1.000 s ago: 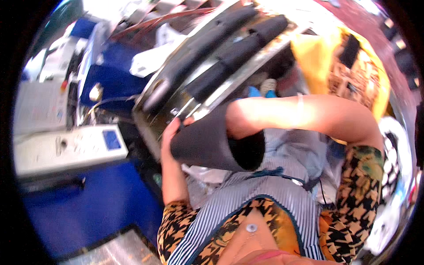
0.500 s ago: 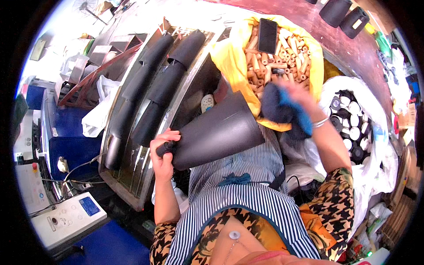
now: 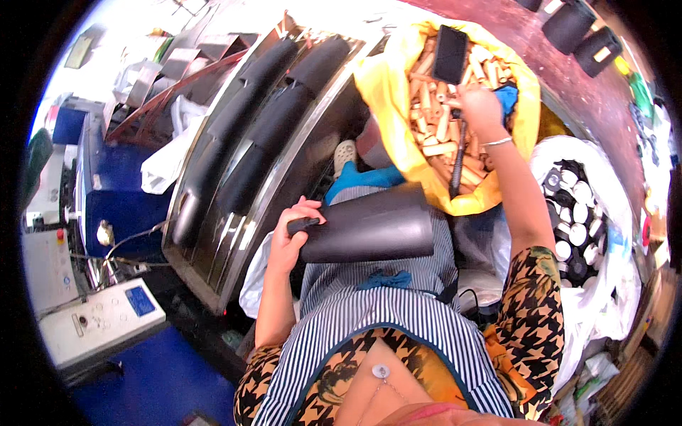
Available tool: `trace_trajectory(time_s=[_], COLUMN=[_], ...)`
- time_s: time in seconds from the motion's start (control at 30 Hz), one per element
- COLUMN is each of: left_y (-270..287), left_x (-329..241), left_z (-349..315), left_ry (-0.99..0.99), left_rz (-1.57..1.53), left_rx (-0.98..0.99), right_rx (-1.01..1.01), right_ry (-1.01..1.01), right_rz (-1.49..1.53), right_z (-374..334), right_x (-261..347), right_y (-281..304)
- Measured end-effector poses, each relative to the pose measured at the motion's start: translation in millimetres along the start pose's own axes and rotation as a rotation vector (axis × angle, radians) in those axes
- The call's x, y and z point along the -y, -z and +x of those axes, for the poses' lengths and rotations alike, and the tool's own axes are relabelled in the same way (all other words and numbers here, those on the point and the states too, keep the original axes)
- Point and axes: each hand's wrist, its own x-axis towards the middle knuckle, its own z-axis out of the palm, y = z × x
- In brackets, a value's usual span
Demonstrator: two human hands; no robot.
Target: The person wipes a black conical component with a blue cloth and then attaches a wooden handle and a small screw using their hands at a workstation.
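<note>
**While the left hand point(image 3: 291, 231) grips a black cone point(image 3: 376, 227), the right hand point(image 3: 479, 110) dips into a yellow sack point(image 3: 380, 92)**

Seen from the head camera, the cone lies sideways over the striped apron point(image 3: 355, 305), wide end toward the right. The left fingers and thumb are wrapped around its narrow end, with a short dark stub point(image 3: 303, 226) poking out between them. The right hand is down among tan pegs point(image 3: 444, 124); its fingertips are partly hidden, so I cannot tell whether they are closed on anything. A blue cloth point(image 3: 506, 98) shows just beside it, and a black rod point(image 3: 460, 156) lies on the pegs.

As for progress, the metal-edged frame point(image 3: 193, 280) bears two rows of similar black pieces point(image 3: 277, 110); whether those are finished or waiting, I cannot tell. The cone in hand is apart from them, so work on it looks unfinished. Neither hand touches the round caps point(image 3: 568, 220) in the white bag point(image 3: 616, 170).
</note>
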Motion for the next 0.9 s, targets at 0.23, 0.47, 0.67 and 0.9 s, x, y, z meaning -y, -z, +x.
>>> trace_trajectory(time_s=[0.23, 0.47, 0.67, 0.9], left_y=[-1, -16, -25, -37], left_x=[3, -6, -5, -5], left_z=[-3, -1, -22, -40], left_ry=[0.022, 0.423, 0.389, 0.272], left_rz=[0.025, -0.239, -0.254, -0.296], left_rx=[0.052, -0.203, -0.299, -0.223], right_rx=[-0.011, 0.053, 0.064, -0.148], right_ry=[0.033, 0.152, 0.319, 0.589], right_rz=[1.154, 1.392, 1.356, 1.031], right_z=[-115, -178, -177, -182], right_x=[78, 204, 209, 214], right_y=[145, 150, 152, 149])
